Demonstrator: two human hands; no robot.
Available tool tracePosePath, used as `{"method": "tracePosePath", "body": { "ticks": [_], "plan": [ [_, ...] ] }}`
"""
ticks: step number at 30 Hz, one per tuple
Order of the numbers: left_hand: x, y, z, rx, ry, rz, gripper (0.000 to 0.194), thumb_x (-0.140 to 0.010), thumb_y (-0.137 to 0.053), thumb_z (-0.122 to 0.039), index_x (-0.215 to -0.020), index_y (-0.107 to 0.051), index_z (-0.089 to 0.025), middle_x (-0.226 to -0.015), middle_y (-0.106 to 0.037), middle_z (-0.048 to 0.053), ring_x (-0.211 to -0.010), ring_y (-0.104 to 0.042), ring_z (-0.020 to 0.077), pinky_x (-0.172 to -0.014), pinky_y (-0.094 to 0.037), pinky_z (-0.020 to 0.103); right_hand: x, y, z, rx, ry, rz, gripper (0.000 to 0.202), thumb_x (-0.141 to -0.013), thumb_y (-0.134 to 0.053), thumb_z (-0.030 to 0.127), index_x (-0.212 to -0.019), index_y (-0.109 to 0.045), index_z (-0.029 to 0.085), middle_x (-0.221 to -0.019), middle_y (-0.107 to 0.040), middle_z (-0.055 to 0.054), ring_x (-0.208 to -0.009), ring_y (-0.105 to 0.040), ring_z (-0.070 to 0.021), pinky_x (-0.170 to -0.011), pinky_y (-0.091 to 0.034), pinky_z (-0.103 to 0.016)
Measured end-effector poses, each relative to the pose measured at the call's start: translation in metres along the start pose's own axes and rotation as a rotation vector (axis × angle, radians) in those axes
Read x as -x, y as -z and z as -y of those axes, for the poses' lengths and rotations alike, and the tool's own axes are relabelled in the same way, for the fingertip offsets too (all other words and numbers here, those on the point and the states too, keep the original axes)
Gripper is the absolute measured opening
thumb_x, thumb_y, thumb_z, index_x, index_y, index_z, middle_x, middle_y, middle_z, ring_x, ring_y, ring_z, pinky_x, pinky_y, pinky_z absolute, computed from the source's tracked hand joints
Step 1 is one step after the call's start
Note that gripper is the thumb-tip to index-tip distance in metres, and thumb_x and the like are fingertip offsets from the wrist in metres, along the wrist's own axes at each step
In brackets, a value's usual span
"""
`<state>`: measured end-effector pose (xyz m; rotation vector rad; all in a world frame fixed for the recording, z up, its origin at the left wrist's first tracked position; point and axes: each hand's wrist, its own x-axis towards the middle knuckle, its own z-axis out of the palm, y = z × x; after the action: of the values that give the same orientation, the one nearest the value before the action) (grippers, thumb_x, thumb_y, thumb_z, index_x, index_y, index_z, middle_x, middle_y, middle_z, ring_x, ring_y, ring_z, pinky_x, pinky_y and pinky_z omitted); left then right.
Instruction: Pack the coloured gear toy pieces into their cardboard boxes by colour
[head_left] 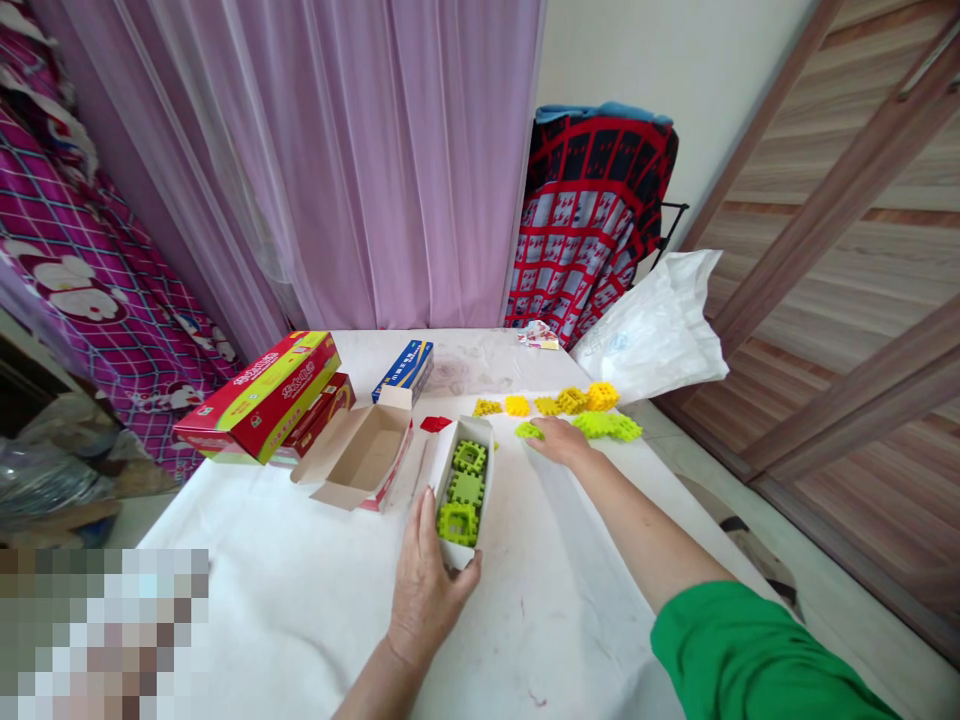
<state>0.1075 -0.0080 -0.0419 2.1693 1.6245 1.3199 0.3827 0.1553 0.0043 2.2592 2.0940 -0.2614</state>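
Caller: Here we go, your left hand (pixel 435 585) is at the lower middle of the frame, clamped round the near end of the white box (pixel 456 556), fingers along its left side, thumb at the near right corner

Spotter: And look at that box! Its long axis runs up the frame, leaning slightly right at the far end, with three lime-green blocks (pixel 466 490) showing in a line inside. What about your right hand (pixel 559 440)?

Caller: Right of centre, your fingers are down on a small lime-green piece (pixel 529 431), its left part peeking out past them. Pinched or merely touched? Cannot tell, the hand covers the rest

Spotter: Here's the relation that counts: that piece lies to the right of the box's far end, nearly level with it, the two apart. Your right hand is on it; your left is well away, lower in the frame

Caller: Around it, then: more lime-green pieces (pixel 600 426) just right of your right hand, a row of yellow pieces (pixel 517 405) just above, a red piece (pixel 435 424) left of the box's far end

Spotter: And left of centre, a carton (pixel 367 460) stands with its flaps spread
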Motion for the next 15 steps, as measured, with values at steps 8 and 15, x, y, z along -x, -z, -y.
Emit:
{"method": "tracePosePath", "body": {
  "ticks": [8, 15],
  "plan": [
    [-0.001, 0.001, 0.000, -0.004, -0.007, 0.011, 0.091, -0.081, -0.063, -0.026, -0.154, -0.010, -0.017, -0.149, -0.039, 0.021, -0.136, -0.042, 0.0338, -0.107, -0.044, 0.052, -0.012, -0.009, -0.012, -0.183, -0.100, -0.121, 0.051, -0.084, -0.059, 0.041, -0.131, -0.056, 0.023, -0.129, -0.064, -0.007, -0.113, -0.061, -0.0231, -0.092, -0.045, -0.031],
    [-0.001, 0.001, 0.001, -0.020, -0.005, 0.022, 0.092, -0.081, -0.065, -0.029, -0.154, -0.011, -0.016, -0.148, -0.040, 0.021, -0.136, -0.043, 0.0340, -0.107, -0.044, 0.052, 0.003, -0.008, -0.038, -0.325, -0.158, -0.174, 0.053, -0.084, -0.058, 0.039, -0.135, -0.052, 0.023, -0.130, -0.064, -0.005, -0.107, -0.064, -0.0211, -0.090, -0.047, -0.030]
  ]
}}
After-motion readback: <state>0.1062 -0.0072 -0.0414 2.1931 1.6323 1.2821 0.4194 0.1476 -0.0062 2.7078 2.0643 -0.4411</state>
